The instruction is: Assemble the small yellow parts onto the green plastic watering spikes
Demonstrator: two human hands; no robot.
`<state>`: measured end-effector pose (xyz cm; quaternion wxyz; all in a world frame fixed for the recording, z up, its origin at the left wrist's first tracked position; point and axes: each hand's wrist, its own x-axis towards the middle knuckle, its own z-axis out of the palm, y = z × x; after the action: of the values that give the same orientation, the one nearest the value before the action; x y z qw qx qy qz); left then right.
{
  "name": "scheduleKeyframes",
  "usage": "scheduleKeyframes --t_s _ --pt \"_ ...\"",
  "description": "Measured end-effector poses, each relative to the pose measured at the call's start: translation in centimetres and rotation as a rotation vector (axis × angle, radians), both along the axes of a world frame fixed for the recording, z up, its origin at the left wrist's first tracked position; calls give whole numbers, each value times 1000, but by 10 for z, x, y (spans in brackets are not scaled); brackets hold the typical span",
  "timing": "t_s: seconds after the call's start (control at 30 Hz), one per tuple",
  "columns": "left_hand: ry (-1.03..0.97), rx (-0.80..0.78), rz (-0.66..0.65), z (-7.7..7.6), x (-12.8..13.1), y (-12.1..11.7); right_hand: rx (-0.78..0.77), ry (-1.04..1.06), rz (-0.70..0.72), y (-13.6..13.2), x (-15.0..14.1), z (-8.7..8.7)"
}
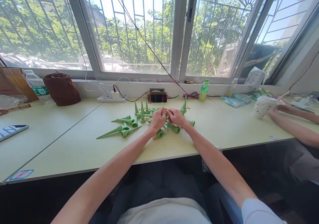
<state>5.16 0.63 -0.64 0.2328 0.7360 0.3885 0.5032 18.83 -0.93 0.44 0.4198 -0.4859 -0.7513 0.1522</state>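
Observation:
My left hand (158, 119) and my right hand (175, 116) meet over a cluster of green plastic pieces on the table. Both are closed, with fingertips pinched close together. What they hold is small and mostly hidden behind the fingers; bits of green show around them. Left of my hands lie several hollow green cone spikes, one long spike (109, 132) pointing left. Other spikes, such as one upright cone (142, 112), stand on their wide ends. Below my hands an open-ended green socket (160, 134) faces me. Small yellow-orange parts (188, 108) stick out among the pieces.
Behind the cluster are a phone-like dark device (159, 98) and a power strip (112, 99). A green bottle (203, 90) stands back right. Far left are a brown pouch (61, 88) and a phone (13, 131). At right, another person's hands (279, 110) touch a white cup (263, 107).

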Motion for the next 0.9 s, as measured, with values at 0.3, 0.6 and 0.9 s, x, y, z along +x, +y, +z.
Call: scheduleKeyframes --t_s 0.3,0.6,0.9 --pt "-1 37 43 -1 2 2 59 39 -49 3 2 -2" --pt "0 -63 88 3 2 4 101 -10 -96 4 3 -3" --pt "-17 -123 103 1 2 9 105 -24 -101 3 2 -2"
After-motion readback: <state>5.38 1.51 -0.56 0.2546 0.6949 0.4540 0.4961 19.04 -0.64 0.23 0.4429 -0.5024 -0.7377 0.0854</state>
